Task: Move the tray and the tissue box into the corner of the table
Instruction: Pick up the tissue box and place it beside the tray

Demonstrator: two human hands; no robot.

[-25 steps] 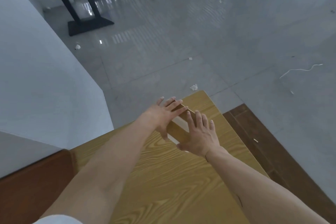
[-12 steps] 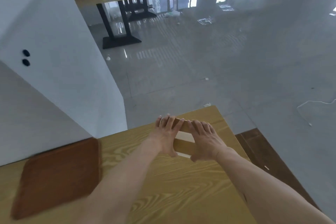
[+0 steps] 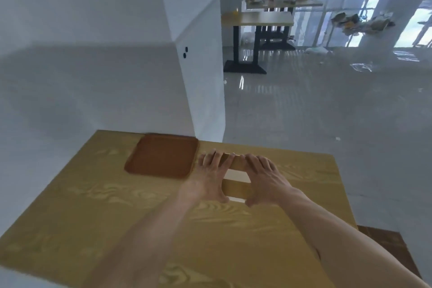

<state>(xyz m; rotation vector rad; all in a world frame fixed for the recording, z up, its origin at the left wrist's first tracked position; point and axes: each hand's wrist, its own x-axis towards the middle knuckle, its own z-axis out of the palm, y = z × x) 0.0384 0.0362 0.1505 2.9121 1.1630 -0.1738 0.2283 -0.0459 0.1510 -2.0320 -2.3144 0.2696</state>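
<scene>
Head view shows both hands clasping the tissue box (image 3: pixel 235 175) on the counter (image 3: pixel 117 213): left hand (image 3: pixel 208 176) wraps its left end, right hand (image 3: pixel 266 179) its right end, fingers curled over the far edge. Just left of the box lies the tray (image 3: pixel 161 156), against the wall (image 3: pixel 93 82).

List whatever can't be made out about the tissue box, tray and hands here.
- Tissue box, head view: both ends hidden under the left hand and right hand.
- Whether the box rests on the table or is lifted: blurred.
- Tray: its far rim blurs into the wall.
</scene>
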